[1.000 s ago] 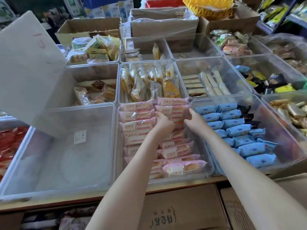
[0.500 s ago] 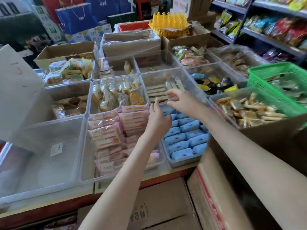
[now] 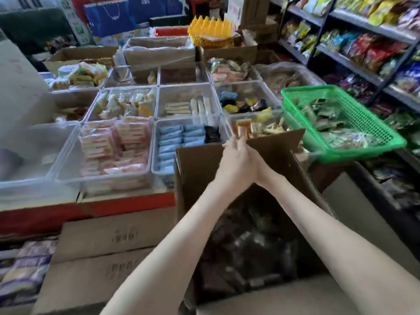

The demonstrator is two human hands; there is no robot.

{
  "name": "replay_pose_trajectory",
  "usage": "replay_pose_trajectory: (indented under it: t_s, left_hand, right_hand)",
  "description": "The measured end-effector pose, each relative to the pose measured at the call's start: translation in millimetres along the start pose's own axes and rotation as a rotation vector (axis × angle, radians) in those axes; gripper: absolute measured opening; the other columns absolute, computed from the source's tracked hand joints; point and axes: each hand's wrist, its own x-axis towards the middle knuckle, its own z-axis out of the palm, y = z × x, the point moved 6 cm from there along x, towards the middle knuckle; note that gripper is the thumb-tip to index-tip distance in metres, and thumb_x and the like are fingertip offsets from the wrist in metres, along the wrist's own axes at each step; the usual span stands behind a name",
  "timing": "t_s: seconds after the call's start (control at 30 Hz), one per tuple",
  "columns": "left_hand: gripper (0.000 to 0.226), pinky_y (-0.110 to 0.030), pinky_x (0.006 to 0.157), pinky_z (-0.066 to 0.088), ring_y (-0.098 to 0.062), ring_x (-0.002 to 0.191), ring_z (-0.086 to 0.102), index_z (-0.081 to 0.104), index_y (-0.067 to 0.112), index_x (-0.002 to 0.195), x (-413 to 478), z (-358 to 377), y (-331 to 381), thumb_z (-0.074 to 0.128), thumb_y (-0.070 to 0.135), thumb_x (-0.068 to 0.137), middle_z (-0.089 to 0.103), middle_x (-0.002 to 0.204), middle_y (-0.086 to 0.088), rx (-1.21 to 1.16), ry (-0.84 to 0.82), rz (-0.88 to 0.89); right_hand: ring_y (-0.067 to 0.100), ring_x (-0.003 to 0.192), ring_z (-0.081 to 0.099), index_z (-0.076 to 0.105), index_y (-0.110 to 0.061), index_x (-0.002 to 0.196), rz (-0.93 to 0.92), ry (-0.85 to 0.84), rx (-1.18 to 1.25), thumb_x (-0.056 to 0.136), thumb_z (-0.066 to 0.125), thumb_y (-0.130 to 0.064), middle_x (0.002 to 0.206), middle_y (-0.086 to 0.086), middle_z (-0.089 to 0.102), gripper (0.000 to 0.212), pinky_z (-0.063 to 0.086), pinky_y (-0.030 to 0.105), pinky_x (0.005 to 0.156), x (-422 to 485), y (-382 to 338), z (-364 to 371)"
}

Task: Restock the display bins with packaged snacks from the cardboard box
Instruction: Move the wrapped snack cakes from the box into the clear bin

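Both hands meet over the open cardboard box [image 3: 200, 169], right at its far flap [image 3: 276, 144]. The left hand [image 3: 231, 165] is in front with its back to the camera and its fingers reaching forward. The right hand [image 3: 256, 161] is pressed against it palm to palm and is mostly hidden. Motion blur means I cannot tell whether either hand is wide, narrow or holding a pack.

An orange-tan pack [image 3: 243, 130] sits just past the fingertips. I cannot tell whether it is pinched or lying in the clear bin [image 3: 229, 122] behind the flap.

The dark packaged snacks [image 3: 250, 258] lie loose in the bottom of the box, below both forearms and well short of the hands, nearer the camera. Neither hand touches them.

The display bins are beyond and left of the box:
- The bin just left of the hands holds blue packs [image 3: 170, 142], with a few black packs [image 3: 212, 134] in its far right corner.
- The next bin left holds pink packs [image 3: 113, 144].

A green basket [image 3: 368, 114] of green-wrapped packs sits to the right of the box. Closed cartons [image 3: 113, 235] are stacked at the lower left, under the counter edge
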Motion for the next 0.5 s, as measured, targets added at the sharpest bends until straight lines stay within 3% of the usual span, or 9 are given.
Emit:
replay_pose_trajectory:
  t_s: [0.1,0.2,0.33,0.5]
  left_hand:
    - [0.051,-0.038,0.111,0.023,-0.035,0.14,0.021,0.024,-0.002,0.145,-30,29,-20,0.037,0.017,0.1,0.02,0.152,-0.022,0.091,-0.098,-0.062]
    - [0.06,-0.037,0.117,0.012,-0.031,0.145,0.008,0.016,0.004,0.149,-41,27,-59,0.042,0.023,0.099,0.008,0.156,-0.021,0.265,-0.08,-0.111]
    - [0.064,-0.041,0.119,0.01,-0.029,0.145,0.007,0.016,0.01,0.15,-52,19,-102,0.046,0.03,0.097,0.007,0.157,-0.015,0.429,-0.108,-0.061]
    - [0.063,-0.034,0.119,0.01,-0.024,0.146,0.013,0.029,0.014,0.148,-80,3,-172,0.052,0.033,0.092,0.019,0.156,-0.01,0.556,-0.212,0.027]
  right_hand:
    - [0.031,0.139,0.029,0.03,0.003,0.142,-0.01,-0.029,0.027,0.097,0.038,0.002,0.149,0.019,0.031,0.046,0.022,0.017,0.104,-20,24,20]
    - [0.021,0.145,0.011,0.024,-0.016,0.149,-0.01,-0.109,0.022,0.09,0.051,-0.004,0.157,0.005,0.017,0.066,0.011,0.03,0.116,-26,33,44]
    - [0.019,0.145,0.01,0.021,-0.019,0.15,0.014,-0.143,0.019,0.091,0.056,-0.013,0.157,0.001,0.015,0.068,0.012,0.031,0.116,-34,37,64]
    - [0.019,0.144,0.012,0.021,-0.017,0.15,0.036,-0.189,-0.037,0.094,0.051,-0.013,0.157,0.001,0.015,0.063,0.015,0.03,0.115,-45,45,81]
